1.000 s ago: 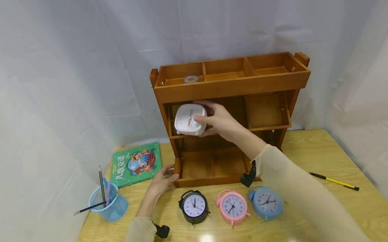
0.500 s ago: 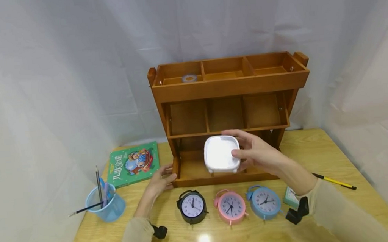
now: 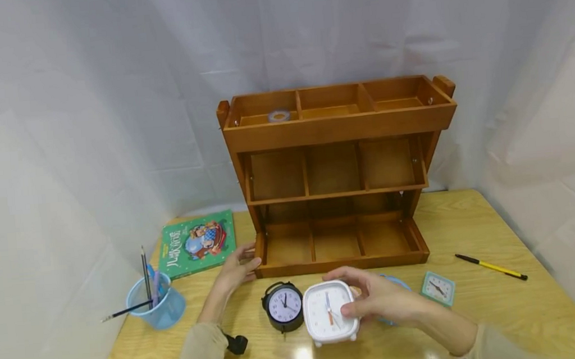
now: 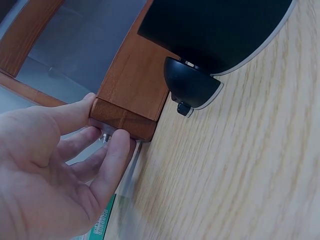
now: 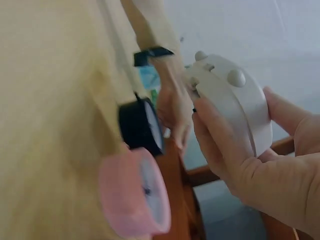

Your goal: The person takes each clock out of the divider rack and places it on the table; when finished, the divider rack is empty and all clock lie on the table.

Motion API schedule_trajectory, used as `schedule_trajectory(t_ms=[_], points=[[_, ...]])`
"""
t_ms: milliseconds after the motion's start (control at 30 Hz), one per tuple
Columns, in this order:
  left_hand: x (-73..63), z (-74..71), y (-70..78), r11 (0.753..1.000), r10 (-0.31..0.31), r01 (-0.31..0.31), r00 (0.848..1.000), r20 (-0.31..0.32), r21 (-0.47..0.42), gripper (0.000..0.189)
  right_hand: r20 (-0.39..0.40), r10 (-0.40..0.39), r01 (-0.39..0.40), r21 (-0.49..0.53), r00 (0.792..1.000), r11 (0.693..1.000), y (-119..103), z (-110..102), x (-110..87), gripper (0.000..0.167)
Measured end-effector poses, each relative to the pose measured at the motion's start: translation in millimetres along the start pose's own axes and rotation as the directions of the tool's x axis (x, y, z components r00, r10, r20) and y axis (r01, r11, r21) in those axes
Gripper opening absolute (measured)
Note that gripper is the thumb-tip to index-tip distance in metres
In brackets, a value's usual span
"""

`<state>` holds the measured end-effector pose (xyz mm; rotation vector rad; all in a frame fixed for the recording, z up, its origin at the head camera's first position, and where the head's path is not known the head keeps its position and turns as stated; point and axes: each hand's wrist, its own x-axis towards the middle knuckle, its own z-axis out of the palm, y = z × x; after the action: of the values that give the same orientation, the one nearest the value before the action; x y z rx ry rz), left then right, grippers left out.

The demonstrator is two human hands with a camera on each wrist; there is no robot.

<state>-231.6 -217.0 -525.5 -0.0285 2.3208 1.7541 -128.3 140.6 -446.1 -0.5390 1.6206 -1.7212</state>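
Observation:
My right hand (image 3: 385,301) holds a white square alarm clock (image 3: 323,314) by its right side, thumb on the front and fingers behind. The clock's two small feet and its casing show in the right wrist view, where it is held above the table. Behind this hand, the pink alarm clock (image 5: 130,195) is mostly hidden in the head view and the blue one (image 3: 397,281) partly. A black alarm clock (image 3: 284,307) stands just left of the white one. My left hand (image 3: 235,269) grips the lower left corner of the brown wooden shelf (image 4: 132,82), thumb and fingers around its end.
A small green square clock (image 3: 438,288) and a yellow-and-black pen (image 3: 492,266) lie to the right. Left of the shelf are a green book (image 3: 201,242) and a blue pencil cup (image 3: 161,310). A tape roll (image 3: 279,116) sits in the shelf's top left compartment.
My right hand has brought the white clock from the shelf's middle tier down and toward me, over the row of clocks, turning its face upward. My left hand stays at the shelf corner.

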Motion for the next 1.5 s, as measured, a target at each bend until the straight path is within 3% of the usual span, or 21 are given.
schedule_trajectory(t_ms=[267,500,933,1033,1233,1500], points=[[0.8,-0.1,-0.3,1.000,0.001,-0.001,1.000,-0.010,-0.005,0.056,-0.033,-0.025,0.021,-0.135,0.999,0.991,43,37,4.4,0.062],[-2.1,0.7,4.0,1.000,0.009,-0.009,1.000,0.000,-0.003,0.056,-0.031,0.040,-0.041,-0.035,0.999,0.999,58,63,7.4,0.061],[-2.2,-0.8,2.6,1.000,0.007,-0.006,1.000,0.004,-0.007,0.056,-0.039,0.031,-0.037,-0.161,0.999,0.986,77,71,17.4,0.058],[-2.3,-1.0,2.8,1.000,0.007,-0.006,1.000,0.007,-0.007,0.057,-0.047,0.013,-0.025,-0.263,0.999,0.964,77,69,18.2,0.058],[-2.9,-0.9,2.3,1.000,0.010,-0.010,1.000,0.003,0.001,0.056,-0.038,-0.014,-0.006,-0.475,0.999,0.880,73,65,17.3,0.059],[-1.0,-0.5,0.2,1.000,0.007,-0.007,1.000,0.000,0.008,0.055,-0.049,0.017,-0.043,-0.607,0.999,0.793,66,66,13.6,0.058]])
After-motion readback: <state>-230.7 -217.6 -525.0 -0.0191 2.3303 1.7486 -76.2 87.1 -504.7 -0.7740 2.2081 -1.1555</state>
